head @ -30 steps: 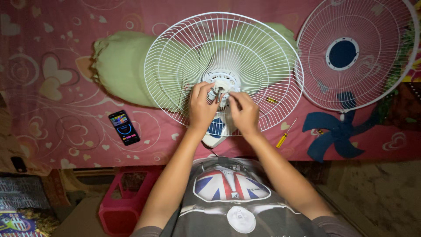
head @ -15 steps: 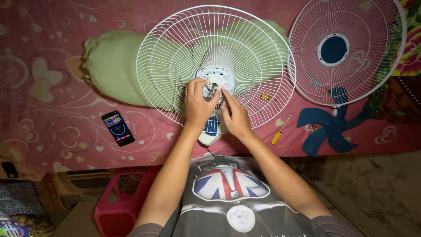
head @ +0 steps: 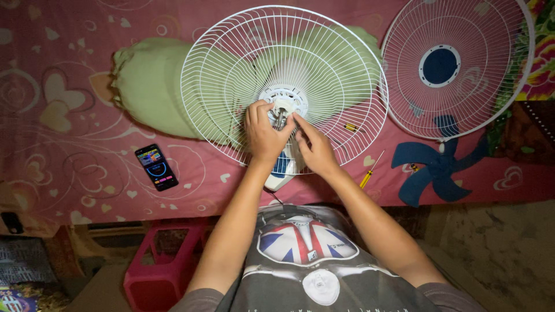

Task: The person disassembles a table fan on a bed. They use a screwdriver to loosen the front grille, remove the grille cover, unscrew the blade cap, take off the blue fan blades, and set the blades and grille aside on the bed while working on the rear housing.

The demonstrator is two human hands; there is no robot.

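Two hands meet at the middle of the white rear fan guard (head: 283, 86), which lies flat on the pink patterned bedspread (head: 69, 173) in front of us. Our left hand (head: 264, 134) curls its fingers over the round white motor hub (head: 283, 101) and grips it from the left side. Our right hand (head: 315, 149) pinches at the small spindle in the hub's centre with thumb and forefinger; what exactly sits between those fingertips we cannot tell. Our knuckles cover the lower half of the hub, and the guard's wires cross over everything beneath them.

Under the guard, a pale green pillow (head: 150, 86) pokes out to the left. Below our wrists, the white and blue fan body (head: 283, 170) shows between our forearms. Just right of our right wrist lies a yellow-handled screwdriver (head: 370, 171). Further right rests the dark blue fan blade (head: 436, 167), with the second white guard (head: 457, 63) above it, its centre a blue disc. Well apart on the left, a phone (head: 156, 167) lies with its screen lit. Down by the floor stands a pink plastic stool (head: 159, 266).
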